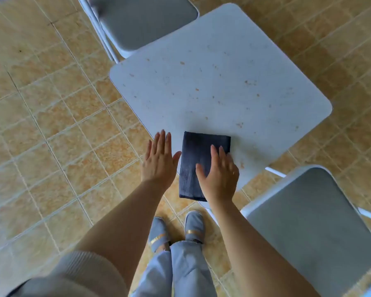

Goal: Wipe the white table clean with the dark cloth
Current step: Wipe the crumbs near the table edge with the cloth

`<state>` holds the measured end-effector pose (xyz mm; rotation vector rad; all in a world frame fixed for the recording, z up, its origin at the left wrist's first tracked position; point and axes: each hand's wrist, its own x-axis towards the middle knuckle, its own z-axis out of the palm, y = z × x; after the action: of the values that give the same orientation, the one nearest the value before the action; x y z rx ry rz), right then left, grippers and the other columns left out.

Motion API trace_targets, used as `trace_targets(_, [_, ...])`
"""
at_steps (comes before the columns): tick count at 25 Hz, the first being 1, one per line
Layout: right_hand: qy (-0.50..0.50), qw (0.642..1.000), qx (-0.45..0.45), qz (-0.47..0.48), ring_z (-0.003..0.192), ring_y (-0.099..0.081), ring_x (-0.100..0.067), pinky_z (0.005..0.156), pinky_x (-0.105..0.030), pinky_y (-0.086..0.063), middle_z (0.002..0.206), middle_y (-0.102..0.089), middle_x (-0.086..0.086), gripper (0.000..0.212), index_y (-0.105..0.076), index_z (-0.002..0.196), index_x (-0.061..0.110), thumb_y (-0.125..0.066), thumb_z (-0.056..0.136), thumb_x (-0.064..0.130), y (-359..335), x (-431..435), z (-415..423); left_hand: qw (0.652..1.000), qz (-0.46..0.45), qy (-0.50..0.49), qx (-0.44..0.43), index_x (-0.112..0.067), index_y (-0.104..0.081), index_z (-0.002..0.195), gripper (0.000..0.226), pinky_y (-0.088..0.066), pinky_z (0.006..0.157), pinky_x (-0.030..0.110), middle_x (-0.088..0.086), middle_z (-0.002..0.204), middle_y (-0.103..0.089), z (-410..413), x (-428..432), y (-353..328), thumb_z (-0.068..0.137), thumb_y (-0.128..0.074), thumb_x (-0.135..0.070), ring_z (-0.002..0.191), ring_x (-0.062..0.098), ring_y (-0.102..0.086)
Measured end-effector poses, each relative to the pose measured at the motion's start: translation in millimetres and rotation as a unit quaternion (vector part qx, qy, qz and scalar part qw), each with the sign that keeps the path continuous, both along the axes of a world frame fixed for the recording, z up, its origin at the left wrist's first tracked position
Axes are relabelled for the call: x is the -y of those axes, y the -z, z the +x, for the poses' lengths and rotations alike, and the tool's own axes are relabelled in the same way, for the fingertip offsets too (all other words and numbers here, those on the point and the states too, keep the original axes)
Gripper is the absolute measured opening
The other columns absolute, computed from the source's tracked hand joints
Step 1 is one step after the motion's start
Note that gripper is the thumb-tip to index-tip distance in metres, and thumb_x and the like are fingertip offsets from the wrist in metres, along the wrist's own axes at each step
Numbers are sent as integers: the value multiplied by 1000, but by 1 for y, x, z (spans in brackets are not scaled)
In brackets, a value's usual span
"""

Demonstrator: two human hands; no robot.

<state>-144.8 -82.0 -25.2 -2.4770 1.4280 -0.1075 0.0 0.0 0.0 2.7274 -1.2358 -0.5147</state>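
Cloth: the dark cloth (196,161) is lying folded into a rectangle at the near corner of the white table (212,82), its near end hanging slightly past the table edge.
Right hand: the right hand (220,174) is pressing flat on the cloth's right half, fingers stretched out, not curled around it.
Left hand: the left hand (160,159) is lying open and flat just beside the cloth at the table's near-left edge, holding nothing; whether it is touching the table or hovering, I cannot tell.
Progress: the wiping is looking barely begun, since brownish crumbs and specks (250,82) are sitting scattered over most of the top.
Risk, cloth: because the hand is only pressing and not gripping, the fold could be slipping out from under the palm or opening on a quick stroke.
Risk, crumbs: a push toward any edge could be sending crumbs onto the tiled floor (51,125) or onto the chair seats.
Risk, table: it is looking light, so hard pressure at the corner might be tipping or shifting it.
Surface: the top is smooth, pale, with rounded corners.
Room: two grey-seated chairs, one far (141,20) and one near right (308,228), are standing close against the table on tan tiles.
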Motion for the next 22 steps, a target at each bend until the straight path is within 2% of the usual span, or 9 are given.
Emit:
trace_targets(3, [-3, 999, -50, -17, 146, -30, -37, 110, -63, -29, 159, -34, -10, 75, -38, 150, 32, -44, 86, 70, 29, -15, 15, 999, -9, -16, -36, -15, 5, 153, 66, 11, 119, 31, 1, 161, 10, -7, 2, 25, 99, -9, -50, 146, 11, 15])
trace_targets(5, [-8, 997, -49, -53, 148, -27, -33, 110, -60, -28, 161, -30, -6, 70, -39, 149, 37, -41, 88, 71, 46, -24, 12, 998, -19, -18, -55, -16, 6, 153, 68, 12, 119, 30, 0, 161, 10, -16, 1, 40, 97, -6, -52, 146, 10, 16])
trace_targets(8, [-32, 993, -14, -109, 146, -34, -28, 108, -52, -34, 158, -36, -1, 52, -46, 144, 36, -49, 95, 52, 59, -20, -20, 997, -35, -26, -61, -15, 5, 153, 73, 13, 118, 28, 0, 161, 9, -24, 2, 53, 93, 3, -57, 146, 9, 15])
trace_targets(10, [-26, 993, -15, -112, 144, -37, -27, 107, -50, -38, 156, -41, 0, 47, -50, 142, 32, -49, 95, 40, 61, -14, -41, 997, -33, -29, -59, -15, 7, 153, 72, 13, 118, 28, 0, 161, 13, -29, 1, 58, 95, 4, -56, 146, 10, 18])
trace_targets(15, [84, 993, 16, -82, 144, -36, -28, 105, -54, -39, 154, -44, -6, 46, -55, 137, 21, -48, 92, 29, 58, 35, -18, 1000, -13, -11, -20, -14, 13, 152, 66, 12, 119, 32, 2, 159, 22, -32, -4, 68, 98, -2, -49, 145, 13, 24])
trace_targets(19, [-1, 996, 19, -90, 145, -36, -24, 107, -50, -36, 154, -42, -5, 49, -53, 140, 23, -49, 91, 29, 58, 29, 12, 1000, -11, -13, 1, -13, 14, 152, 65, 13, 119, 33, 2, 158, 23, -33, -6, 72, 99, -2, -46, 145, 14, 24])
trace_targets(22, [-85, 992, -5, -95, 147, -32, -22, 111, -47, -34, 157, -38, -3, 51, -48, 145, 23, -46, 94, 30, 56, 7, -25, 1000, -19, -18, 11, -13, 11, 153, 63, 12, 119, 33, 3, 159, 19, -35, -6, 74, 101, -6, -45, 145, 13, 22])
